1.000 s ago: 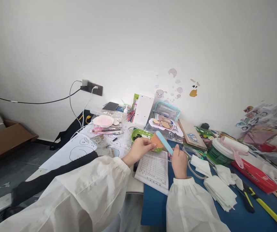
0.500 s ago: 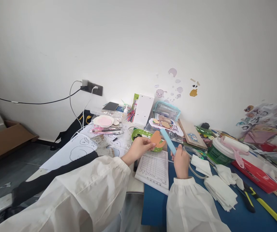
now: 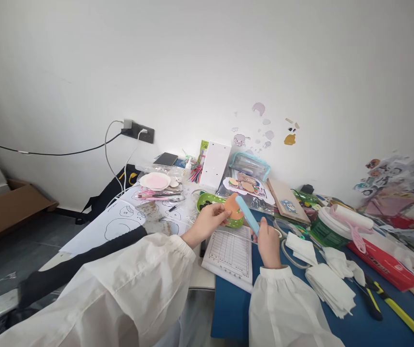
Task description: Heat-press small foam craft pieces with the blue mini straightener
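Observation:
Pinched in the fingers of my left hand (image 3: 207, 222) is a flat orange piece (image 3: 233, 206). My right hand (image 3: 269, 242) is wrapped round a light blue stick-like tool (image 3: 247, 215), whose upper end overlaps the right edge of the orange piece. Below and behind them is a green tray (image 3: 204, 199) with dark items in it. A printed grid sheet (image 3: 228, 255) lies just under my hands.
Left are line drawings on paper (image 3: 94, 236) and a pink-and-white plate (image 3: 155, 181). A white board (image 3: 215, 165) leans at the wall. Right are folded white cloths (image 3: 329, 288), a green-and-white tub (image 3: 329, 227), a red box (image 3: 383, 265) and yellow-black pliers (image 3: 400, 311).
The blue tool in my right hand has moved left, against the orange piece. The orange piece has turned slightly in my left hand.

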